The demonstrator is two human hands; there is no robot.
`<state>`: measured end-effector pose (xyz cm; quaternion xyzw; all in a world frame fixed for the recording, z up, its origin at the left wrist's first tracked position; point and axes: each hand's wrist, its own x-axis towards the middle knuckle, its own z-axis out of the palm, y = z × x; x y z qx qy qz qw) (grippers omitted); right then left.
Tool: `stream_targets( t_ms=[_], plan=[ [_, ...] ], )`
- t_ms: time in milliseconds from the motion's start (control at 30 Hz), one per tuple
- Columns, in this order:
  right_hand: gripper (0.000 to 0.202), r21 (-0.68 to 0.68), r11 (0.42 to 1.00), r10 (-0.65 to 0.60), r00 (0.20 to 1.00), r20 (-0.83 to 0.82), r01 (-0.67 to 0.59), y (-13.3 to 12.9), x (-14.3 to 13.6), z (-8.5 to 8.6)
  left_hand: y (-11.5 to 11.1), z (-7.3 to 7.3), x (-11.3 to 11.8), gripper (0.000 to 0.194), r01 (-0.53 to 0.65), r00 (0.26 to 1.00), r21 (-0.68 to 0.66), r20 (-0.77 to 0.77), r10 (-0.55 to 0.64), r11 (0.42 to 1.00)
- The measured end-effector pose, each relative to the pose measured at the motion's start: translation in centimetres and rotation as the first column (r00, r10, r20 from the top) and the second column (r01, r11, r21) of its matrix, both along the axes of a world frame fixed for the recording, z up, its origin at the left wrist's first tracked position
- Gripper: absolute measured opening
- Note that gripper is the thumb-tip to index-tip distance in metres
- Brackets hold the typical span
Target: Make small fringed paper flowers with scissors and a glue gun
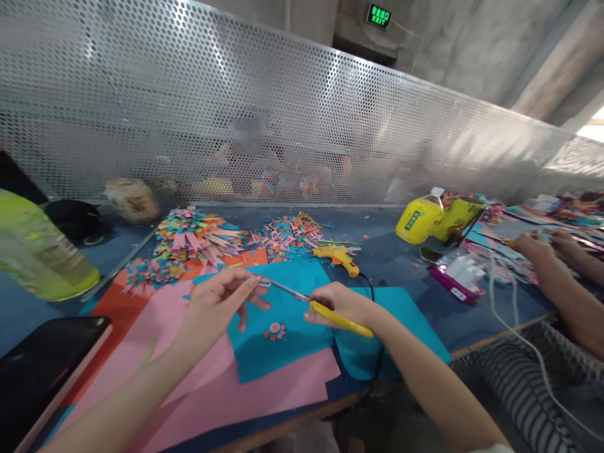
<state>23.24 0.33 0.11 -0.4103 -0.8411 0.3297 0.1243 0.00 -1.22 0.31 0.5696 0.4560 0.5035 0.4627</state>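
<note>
My right hand [337, 302] is wrapped round the yellow handles of a pair of scissors [325, 313], whose blades point left. The blade tips reach a small pale piece [265, 282] pinched in my left hand [224, 292]. Beneath both hands lies a blue paper sheet [278, 352], and on it rests a small pink, orange and blue paper flower [275, 331]. Pink sheets [207, 409] and an orange sheet [120, 308] lie under and left of it. A yellow glue gun [337, 257] sits just behind the blue sheet.
Paper-strip clusters [198, 236] and a heap of scraps [290, 233] stand behind. At left are a green bottle [44, 251] and a black case [47, 377]. A yellow jug [418, 219], a purple box [457, 283] and a person's hands [538, 248] are at right, beyond a cable. A perforated metal screen [283, 119] rises behind.
</note>
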Motion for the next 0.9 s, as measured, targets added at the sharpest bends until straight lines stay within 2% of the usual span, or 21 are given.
stream_targets(
  t_ms=[300,433,900],
  plan=[
    [0.037,-0.010,0.998,-0.060,0.998,-0.010,0.060,0.18,-0.01,-0.44,0.13,-0.12,0.46,0.037,0.007,0.990,-0.085,0.141,0.005,0.996],
    [0.038,0.023,0.998,-0.054,0.999,0.008,0.054,0.24,-0.10,-0.43,0.12,-0.42,0.52,0.037,0.022,0.979,-0.098,0.204,-0.001,0.995],
    [0.044,0.101,0.994,-0.033,0.999,0.043,0.028,0.13,-0.16,-0.21,0.15,-0.51,0.67,0.040,-0.011,0.961,-0.083,0.274,0.033,0.997]
  ],
)
